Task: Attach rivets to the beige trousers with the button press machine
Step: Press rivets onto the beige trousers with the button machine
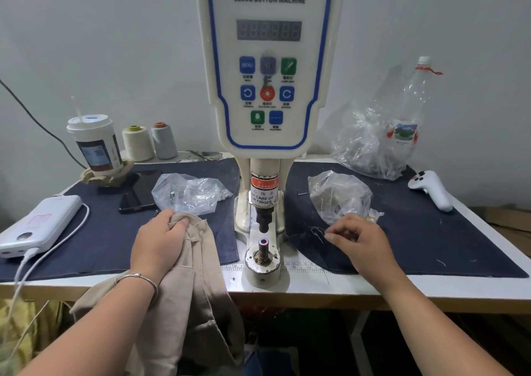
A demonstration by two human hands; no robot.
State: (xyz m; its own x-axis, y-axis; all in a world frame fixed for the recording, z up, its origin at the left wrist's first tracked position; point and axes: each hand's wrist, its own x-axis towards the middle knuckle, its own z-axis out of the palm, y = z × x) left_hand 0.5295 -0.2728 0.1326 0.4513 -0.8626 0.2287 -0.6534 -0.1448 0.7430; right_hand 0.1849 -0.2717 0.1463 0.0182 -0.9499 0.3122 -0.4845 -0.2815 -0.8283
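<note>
Left hand [159, 242] grips the beige cotton trousers [186, 283] ready beside the white button press machine [268, 68]; right hand [359, 242], fingers curled, apparently pinches a rivet, too small to confirm.

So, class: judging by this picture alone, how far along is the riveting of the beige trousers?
Done: one small stud already shows on the beige trousers near the waistband. In hand: the left hand grips the waistband beside the button press machine, while the right hand reaches with curled fingers at the plastic bag, apparently for a rivet. Left: nothing lies on the lower die, so loading, positioning the cloth and pressing remain.
</note>
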